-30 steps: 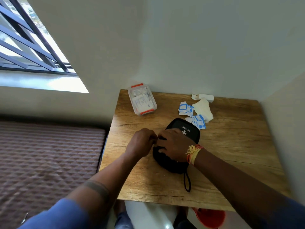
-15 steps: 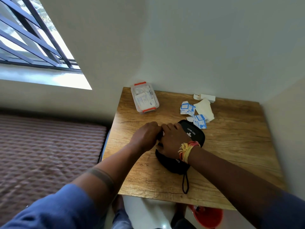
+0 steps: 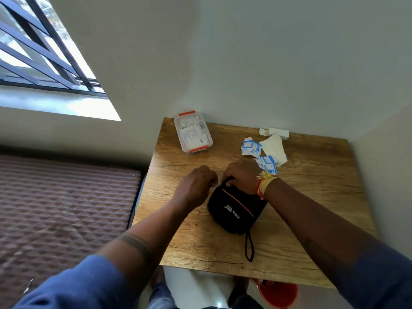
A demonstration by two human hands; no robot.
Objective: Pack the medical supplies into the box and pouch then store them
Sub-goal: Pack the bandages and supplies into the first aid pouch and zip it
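A black zip pouch (image 3: 235,209) with white lettering and an orange stripe lies mid-table, its wrist strap (image 3: 249,248) trailing toward the front edge. My left hand (image 3: 196,186) pinches something small and metallic, apparently the zipper pull, at the pouch's far left corner. My right hand (image 3: 242,173) presses down on the pouch's far end and grips it. A clear plastic box (image 3: 193,132) with orange clips stands shut at the back left. Blue-and-white sachets (image 3: 250,148) and more sachets (image 3: 268,165) lie beside a white cloth (image 3: 274,148) at the back.
The wooden table (image 3: 312,197) fits into a wall corner. A small white carton (image 3: 275,132) lies against the back wall. A quilted mattress (image 3: 62,208) is at the left. An orange bucket (image 3: 278,294) sits below the table's front edge.
The pouch has been turned over: the side with the cross showed before, the lettered side with the orange stripe faces up now. Both hands moved to its far end.
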